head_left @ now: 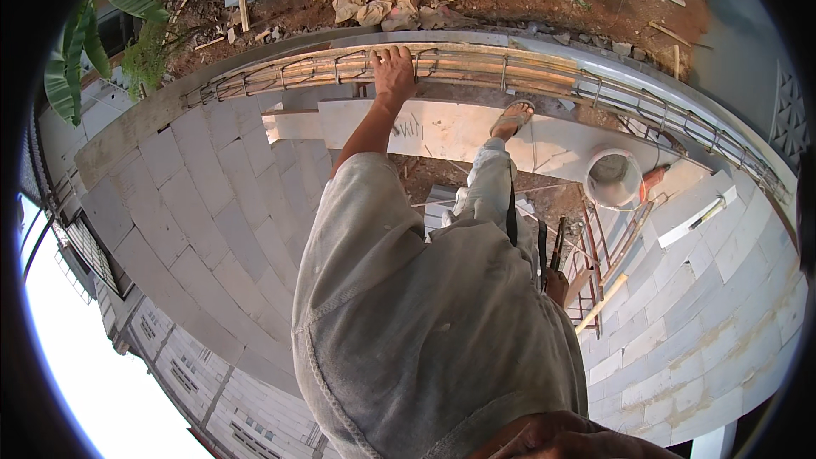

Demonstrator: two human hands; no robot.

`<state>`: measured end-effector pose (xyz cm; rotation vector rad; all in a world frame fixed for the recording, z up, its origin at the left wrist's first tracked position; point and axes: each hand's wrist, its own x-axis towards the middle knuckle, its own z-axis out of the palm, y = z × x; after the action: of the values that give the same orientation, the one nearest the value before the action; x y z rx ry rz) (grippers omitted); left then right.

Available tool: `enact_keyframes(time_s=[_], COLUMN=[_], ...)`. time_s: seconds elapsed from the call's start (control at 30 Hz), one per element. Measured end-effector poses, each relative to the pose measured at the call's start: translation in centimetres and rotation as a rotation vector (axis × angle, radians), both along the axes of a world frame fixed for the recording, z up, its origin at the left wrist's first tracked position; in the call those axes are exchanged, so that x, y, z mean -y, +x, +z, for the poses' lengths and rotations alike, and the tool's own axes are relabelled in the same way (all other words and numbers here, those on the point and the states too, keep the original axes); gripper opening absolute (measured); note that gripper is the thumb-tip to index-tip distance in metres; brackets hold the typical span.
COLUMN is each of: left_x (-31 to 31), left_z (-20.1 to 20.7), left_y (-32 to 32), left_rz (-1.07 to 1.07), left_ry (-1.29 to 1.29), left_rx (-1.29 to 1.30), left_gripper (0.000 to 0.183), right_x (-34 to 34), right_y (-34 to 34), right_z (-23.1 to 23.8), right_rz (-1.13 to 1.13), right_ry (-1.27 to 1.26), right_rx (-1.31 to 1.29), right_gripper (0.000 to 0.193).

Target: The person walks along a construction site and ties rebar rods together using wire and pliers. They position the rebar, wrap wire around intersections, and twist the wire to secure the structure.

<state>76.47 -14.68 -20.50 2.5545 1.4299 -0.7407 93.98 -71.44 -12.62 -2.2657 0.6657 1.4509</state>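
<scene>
My left hand (pixel 393 75) reaches forward with its fingers hooked over the top edge of a long wooden board (pixel 476 59) on the wall. A cage of thin steel bars (pixel 297 70) with stirrups runs along this board, right beside the hand. My right hand (pixel 557 286) is low at my right hip, in shadow and partly covered by my shirt. It looks closed on a slim dark tool (pixel 558 242) that rises from it; the fingers are hard to see. One sandalled foot (pixel 512 119) stands on a pale plank (pixel 450 129) below the steel cage.
A white bucket (pixel 613 178) with grey material stands on the plank's right part, beside an orange-handled tool (pixel 653 181). Rusty steel frames (pixel 599 259) rise through the opening below. Grey block walls (pixel 204 204) flank both sides. Bare soil with crumpled sacks (pixel 395 8) lies beyond the wall.
</scene>
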Motion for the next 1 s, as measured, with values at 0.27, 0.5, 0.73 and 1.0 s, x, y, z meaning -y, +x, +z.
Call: enact_keyframes(time_s=[0.27, 0.5, 0.73, 1.0], left_x=[0.6, 1.1, 0.0, 0.4], left_z=[-1.6, -1.0, -0.8, -2.0], left_y=[-1.0, -2.0, -0.7, -1.3], left_rz=[0.013, 0.004, -0.046, -0.043], left_ry=[0.022, -0.002, 0.025, 0.093], left_rx=[-0.028, -0.003, 0.048, 0.027], left_gripper=[0.05, 0.039, 0.041, 0.029], right_x=[5.4, 1.9, 0.3, 2.5], right_y=[0.2, 2.1, 0.6, 0.2], right_z=[-1.1, 2.0, 2.3, 2.3], right_rz=[0.45, 0.24, 0.14, 0.254], right_ry=[0.027, -0.07, -0.172, -0.141], right_rx=[0.045, 0.028, 0.028, 0.117], right_gripper=[0.029, 0.026, 0.029, 0.033])
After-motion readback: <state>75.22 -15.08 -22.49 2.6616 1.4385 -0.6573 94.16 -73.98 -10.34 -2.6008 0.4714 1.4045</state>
